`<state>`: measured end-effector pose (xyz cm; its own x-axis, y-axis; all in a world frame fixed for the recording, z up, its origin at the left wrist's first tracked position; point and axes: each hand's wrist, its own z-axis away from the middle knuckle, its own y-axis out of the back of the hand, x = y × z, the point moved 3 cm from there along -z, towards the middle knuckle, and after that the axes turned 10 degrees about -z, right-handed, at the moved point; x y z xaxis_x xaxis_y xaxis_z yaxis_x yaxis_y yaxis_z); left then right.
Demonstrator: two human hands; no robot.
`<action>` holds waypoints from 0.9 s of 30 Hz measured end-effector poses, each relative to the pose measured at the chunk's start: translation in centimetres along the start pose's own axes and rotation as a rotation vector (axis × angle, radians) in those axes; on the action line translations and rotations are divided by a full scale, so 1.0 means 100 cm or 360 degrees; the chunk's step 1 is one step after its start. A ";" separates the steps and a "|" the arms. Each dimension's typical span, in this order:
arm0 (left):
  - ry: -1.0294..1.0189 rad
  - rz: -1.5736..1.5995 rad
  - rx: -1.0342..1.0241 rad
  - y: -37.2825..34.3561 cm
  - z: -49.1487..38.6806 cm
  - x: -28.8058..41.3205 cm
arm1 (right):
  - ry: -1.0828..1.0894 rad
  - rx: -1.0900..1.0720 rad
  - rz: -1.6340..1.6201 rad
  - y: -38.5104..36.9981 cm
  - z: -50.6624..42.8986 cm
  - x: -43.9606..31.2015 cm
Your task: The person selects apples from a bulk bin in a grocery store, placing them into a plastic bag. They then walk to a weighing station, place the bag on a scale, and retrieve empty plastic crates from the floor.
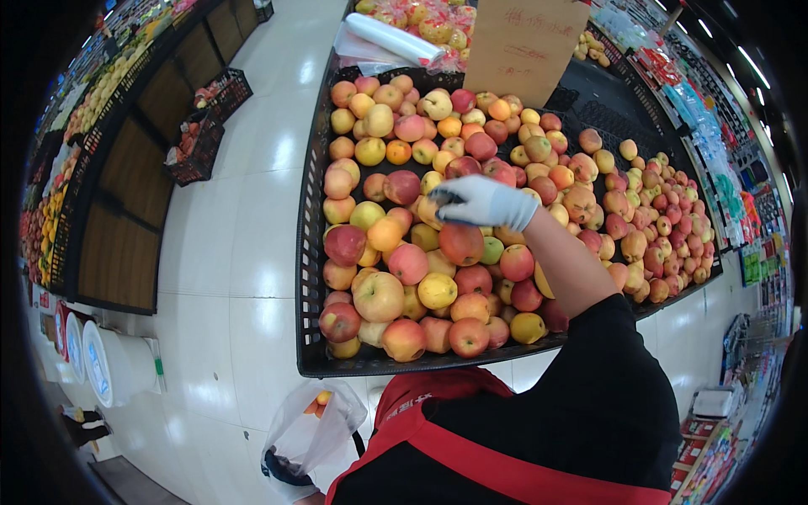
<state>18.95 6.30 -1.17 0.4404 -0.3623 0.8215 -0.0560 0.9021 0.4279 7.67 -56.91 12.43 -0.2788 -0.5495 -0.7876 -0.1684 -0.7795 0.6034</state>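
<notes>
Many red and yellow apples (379, 297) lie loose in a black slatted plastic bin (307, 315) in front of me. My right hand (480, 201), in a white knit glove with dark fingertips, reaches over the apples at the middle, its fingers curled down at a yellowish apple; whether they grip it cannot be made out. Low at the left, my left hand (287, 467), in a dark-palmed glove, holds a translucent plastic bag (309, 420) by its side. A few orange-red fruits (319, 404) show inside the bag.
A roll of clear plastic bags (392, 39) and bagged fruit (435, 22) lie at the bin's far end, beside a cardboard sign (521, 50) bearing writing. Black crates (196, 148) stand on the floor to the left, near another produce stand (120, 221). White tubs (117, 363) stand at lower left.
</notes>
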 end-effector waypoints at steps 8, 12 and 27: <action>0.0124 0.0196 0.0195 0.007 0.017 0.053 | -0.0280 0.0541 0.0153 0.073 -0.122 0.088; 0.0076 0.0263 0.0321 0.026 0.026 0.071 | -0.0190 0.0537 0.0365 0.055 -0.208 0.091; 0.0120 0.0078 0.0326 0.006 0.043 0.089 | 0.0257 -0.0330 -0.0212 0.023 -0.100 0.023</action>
<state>18.97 2.63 8.08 0.4983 -0.2939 0.8157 -0.2564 0.8488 0.4624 16.12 -62.95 10.75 -0.1106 -0.4661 -0.8778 0.0079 -0.8836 0.4682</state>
